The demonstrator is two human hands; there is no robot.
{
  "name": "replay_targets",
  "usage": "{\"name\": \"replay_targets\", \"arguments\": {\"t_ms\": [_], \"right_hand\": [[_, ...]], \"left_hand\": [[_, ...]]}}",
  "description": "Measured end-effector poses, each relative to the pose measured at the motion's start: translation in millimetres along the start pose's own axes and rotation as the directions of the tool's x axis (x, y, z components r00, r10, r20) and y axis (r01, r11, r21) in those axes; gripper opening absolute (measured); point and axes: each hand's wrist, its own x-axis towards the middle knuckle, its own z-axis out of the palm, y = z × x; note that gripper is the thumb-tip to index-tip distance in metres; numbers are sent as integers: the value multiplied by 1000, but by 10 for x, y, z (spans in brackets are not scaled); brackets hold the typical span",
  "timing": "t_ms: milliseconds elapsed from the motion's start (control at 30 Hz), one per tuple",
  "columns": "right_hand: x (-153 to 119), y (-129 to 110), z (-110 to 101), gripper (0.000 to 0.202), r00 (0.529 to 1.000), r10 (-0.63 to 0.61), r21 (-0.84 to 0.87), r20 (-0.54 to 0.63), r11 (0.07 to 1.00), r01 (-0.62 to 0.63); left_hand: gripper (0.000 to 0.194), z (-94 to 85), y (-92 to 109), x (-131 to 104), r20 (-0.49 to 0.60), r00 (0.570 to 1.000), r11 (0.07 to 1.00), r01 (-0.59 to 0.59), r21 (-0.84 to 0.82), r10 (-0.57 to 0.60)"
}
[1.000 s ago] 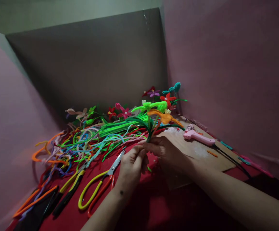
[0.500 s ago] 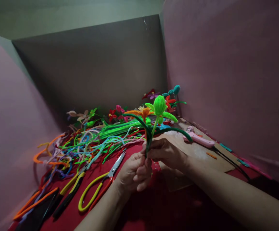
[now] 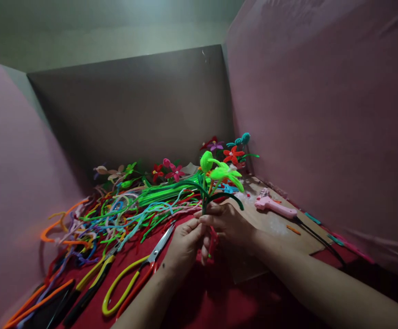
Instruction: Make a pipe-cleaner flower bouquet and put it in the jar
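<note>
A pipe-cleaner flower (image 3: 222,172) stands upright between my two hands, with a bright green bud, green petals and dark green curved leaves; a bit of orange shows behind the petals. My left hand (image 3: 187,242) is closed around the lower stem. Above it and touching it, my right hand (image 3: 224,221) pinches the stem just below the leaves. A short green stem end pokes out under my fingers. Scissors (image 3: 154,256) with one yellow and one red handle lie beside my left wrist.
Loose pipe cleaners (image 3: 151,212) heap at the left and back. Pliers (image 3: 92,283) lie left of the scissors. A pink glue gun (image 3: 276,206) rests on a cardboard sheet (image 3: 254,265) at right. Finished flowers (image 3: 233,154) stand along the back. Pink walls (image 3: 322,114) close in both sides.
The held flower has turned between my hands: the bud is now left of the green petals, and the orange bloom is mostly hidden. The camera view has shifted slightly.
</note>
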Motion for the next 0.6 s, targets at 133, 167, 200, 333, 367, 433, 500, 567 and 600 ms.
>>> {"name": "replay_targets", "arguments": {"t_ms": [133, 167, 200, 333, 367, 433, 500, 567, 600], "right_hand": [[-29, -3, -2, 21, 992, 39, 113, 121, 992, -53], [-37, -8, -1, 21, 988, 34, 130, 152, 990, -54], [-44, -15, 0, 21, 985, 30, 138, 170, 989, -54], [-57, -46, 0, 20, 997, 38, 42, 61, 998, -41], [-53, -44, 1, 19, 999, 34, -4, 17, 999, -33], [-35, -21, 9, 20, 1000, 14, -81, -27, 997, -16], [-5, 23, 22, 25, 999, -8, -127, -39, 992, 3], [29, 66, 31, 28, 998, -35, -177, -43, 984, 27], [44, 80, 32, 28, 998, -54, -204, -42, 978, 44]], "left_hand": [[24, -42, -56, -24, 339, 941, 908, 134, -396, 9], [22, -54, -67, -31, 395, 919, 879, 184, -441, 6], [21, -64, -70, -36, 426, 905, 862, 222, -456, -7], [23, -92, -37, -22, 208, 976, 980, 105, -171, -69], [21, -101, -35, -15, 93, 995, 999, 38, -4, -37], [14, -123, -58, -4, -102, 988, 941, -78, 329, 117], [8, -139, -102, 2, -205, 939, 844, -134, 519, 275], [15, -137, -128, 5, -219, 934, 835, -126, 535, 281], [19, -128, -125, 7, -205, 951, 863, -102, 494, 230]]}}
